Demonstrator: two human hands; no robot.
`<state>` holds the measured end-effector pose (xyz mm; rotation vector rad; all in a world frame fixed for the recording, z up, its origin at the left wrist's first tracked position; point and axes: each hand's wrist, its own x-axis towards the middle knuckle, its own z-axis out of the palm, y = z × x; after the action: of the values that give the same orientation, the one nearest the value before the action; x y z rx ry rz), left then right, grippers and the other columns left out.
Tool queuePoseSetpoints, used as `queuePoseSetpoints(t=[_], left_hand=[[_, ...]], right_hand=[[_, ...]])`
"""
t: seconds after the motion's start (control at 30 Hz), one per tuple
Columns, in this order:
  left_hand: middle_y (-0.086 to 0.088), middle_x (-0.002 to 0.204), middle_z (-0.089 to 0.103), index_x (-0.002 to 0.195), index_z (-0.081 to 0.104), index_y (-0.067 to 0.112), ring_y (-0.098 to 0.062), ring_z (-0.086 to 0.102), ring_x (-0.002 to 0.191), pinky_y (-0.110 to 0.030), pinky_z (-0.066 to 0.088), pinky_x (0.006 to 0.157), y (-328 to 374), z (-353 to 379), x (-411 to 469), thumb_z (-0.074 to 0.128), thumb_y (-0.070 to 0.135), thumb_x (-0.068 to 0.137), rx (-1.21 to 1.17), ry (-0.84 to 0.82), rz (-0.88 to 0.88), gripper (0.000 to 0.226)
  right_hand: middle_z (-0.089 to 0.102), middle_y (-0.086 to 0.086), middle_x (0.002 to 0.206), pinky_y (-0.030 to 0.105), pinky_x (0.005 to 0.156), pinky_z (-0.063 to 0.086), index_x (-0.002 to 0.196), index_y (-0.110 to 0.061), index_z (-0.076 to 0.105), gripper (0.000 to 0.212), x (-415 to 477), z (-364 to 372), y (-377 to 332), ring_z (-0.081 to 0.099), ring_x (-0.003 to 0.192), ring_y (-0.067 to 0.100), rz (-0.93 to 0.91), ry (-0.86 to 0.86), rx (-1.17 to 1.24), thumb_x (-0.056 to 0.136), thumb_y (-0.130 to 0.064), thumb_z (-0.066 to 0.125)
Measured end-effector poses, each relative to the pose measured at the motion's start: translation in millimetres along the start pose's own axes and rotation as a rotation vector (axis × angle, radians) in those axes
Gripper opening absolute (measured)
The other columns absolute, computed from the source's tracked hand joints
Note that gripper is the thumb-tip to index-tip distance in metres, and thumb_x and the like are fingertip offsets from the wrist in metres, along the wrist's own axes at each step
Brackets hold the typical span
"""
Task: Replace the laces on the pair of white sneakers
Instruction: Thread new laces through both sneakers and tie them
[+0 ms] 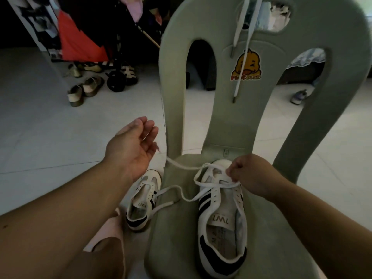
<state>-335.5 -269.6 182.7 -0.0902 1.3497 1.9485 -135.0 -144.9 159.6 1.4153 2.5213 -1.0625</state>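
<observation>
A white sneaker with black stripes point(221, 218) lies on the seat of a grey-green plastic chair point(175, 228), toe pointing away. A white lace point(181, 190) is threaded through its front eyelets and trails loose to the left. My right hand point(251, 176) pinches the lace at the eyelets near the toe. My left hand point(132, 146) hovers palm up, fingers relaxed, left of the chair; one lace end hangs just beside its fingers. The second sneaker point(143, 200), without a lace, stands on the floor beside the chair. Another white lace point(241, 47) hangs over the chair's backrest.
Sandals and shoes point(86, 87) lie on the white tiled floor at the back left, near a stroller wheel point(115, 80) and hanging clothes. A small shoe point(299, 96) shows through the backrest's right opening. My pink slipper point(104, 238) is below the second sneaker.
</observation>
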Motion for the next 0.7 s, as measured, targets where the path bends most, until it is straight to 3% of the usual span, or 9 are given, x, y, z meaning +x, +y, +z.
queuePoseSetpoints(t=[0.07, 0.17, 0.23, 0.33, 0.43, 0.5, 0.6, 0.7], left_hand=[[0.010, 0.074, 0.071, 0.091, 0.064, 0.023, -0.006, 0.069, 0.076, -0.028, 0.046, 0.072, 1, -1, 0, 0.049, 0.019, 0.097, 0.062, -0.018, 0.026, 0.017], [0.004, 0.070, 0.069, 0.088, 0.067, 0.017, -0.007, 0.066, 0.061, -0.022, 0.048, 0.057, 1, -2, -9, 0.054, 0.022, 0.094, 0.293, -0.077, -0.024, 0.014], [0.000, 0.068, 0.068, 0.088, 0.068, 0.013, -0.009, 0.062, 0.055, -0.021, 0.046, 0.049, -3, 2, -21, 0.056, 0.030, 0.091, 0.595, -0.232, -0.201, 0.021], [-0.001, 0.076, 0.070, 0.093, 0.071, 0.013, -0.010, 0.059, 0.058, -0.023, 0.041, 0.053, -21, 10, -37, 0.051, 0.047, 0.087, 0.832, -0.465, -0.500, 0.040], [0.005, 0.078, 0.068, 0.104, 0.069, 0.017, -0.004, 0.053, 0.056, -0.020, 0.037, 0.054, -38, 14, -40, 0.049, 0.050, 0.083, 0.671, -0.521, -0.587, 0.044], [0.006, 0.079, 0.068, 0.099, 0.068, 0.021, -0.005, 0.056, 0.059, -0.021, 0.038, 0.056, -41, 14, -38, 0.053, 0.046, 0.081, 0.488, -0.502, -0.620, 0.034], [0.003, 0.086, 0.068, 0.099, 0.067, 0.023, -0.011, 0.056, 0.073, -0.026, 0.040, 0.061, -43, 12, -33, 0.059, 0.037, 0.078, 0.348, -0.453, -0.547, 0.026], [0.000, 0.090, 0.067, 0.106, 0.069, 0.026, -0.014, 0.058, 0.079, -0.029, 0.045, 0.063, -44, 15, -36, 0.060, 0.032, 0.076, 0.271, -0.466, -0.490, 0.032]], right_hand=[[0.068, -0.002, 0.086, 0.027, 0.071, 0.047, 0.077, -0.021, 0.066, 0.017, -1, 0, -2, 0.060, 0.080, 0.011, -0.033, 0.001, 0.035, 0.092, -0.027, 0.059], [0.065, -0.008, 0.075, 0.022, 0.061, 0.043, 0.074, -0.022, 0.065, 0.021, -3, 0, -9, 0.060, 0.073, 0.009, -0.085, 0.017, 0.154, 0.093, -0.028, 0.058], [0.066, -0.003, 0.073, 0.024, 0.061, 0.043, 0.075, -0.019, 0.066, 0.022, -5, -1, -16, 0.059, 0.069, 0.010, -0.122, 0.031, 0.270, 0.093, -0.029, 0.057], [0.066, -0.003, 0.070, 0.026, 0.066, 0.044, 0.077, -0.017, 0.068, 0.022, -11, -1, -28, 0.057, 0.066, 0.009, -0.204, -0.036, 0.464, 0.093, -0.028, 0.057], [0.066, -0.002, 0.072, 0.031, 0.072, 0.049, 0.077, -0.020, 0.069, 0.021, -16, -2, -37, 0.059, 0.070, 0.013, -0.267, -0.120, 0.581, 0.093, -0.025, 0.056], [0.066, 0.000, 0.072, 0.032, 0.071, 0.049, 0.075, -0.018, 0.068, 0.022, -18, -6, -38, 0.059, 0.070, 0.017, -0.266, -0.133, 0.666, 0.093, -0.023, 0.055], [0.064, -0.006, 0.064, 0.012, 0.057, 0.045, 0.073, -0.016, 0.066, 0.024, -22, -12, -37, 0.058, 0.059, 0.002, -0.273, -0.158, 0.674, 0.094, -0.018, 0.054], [0.064, -0.010, 0.061, 0.007, 0.054, 0.041, 0.074, -0.012, 0.067, 0.023, -23, -8, -36, 0.055, 0.055, -0.006, -0.264, -0.166, 0.678, 0.093, -0.015, 0.055]])
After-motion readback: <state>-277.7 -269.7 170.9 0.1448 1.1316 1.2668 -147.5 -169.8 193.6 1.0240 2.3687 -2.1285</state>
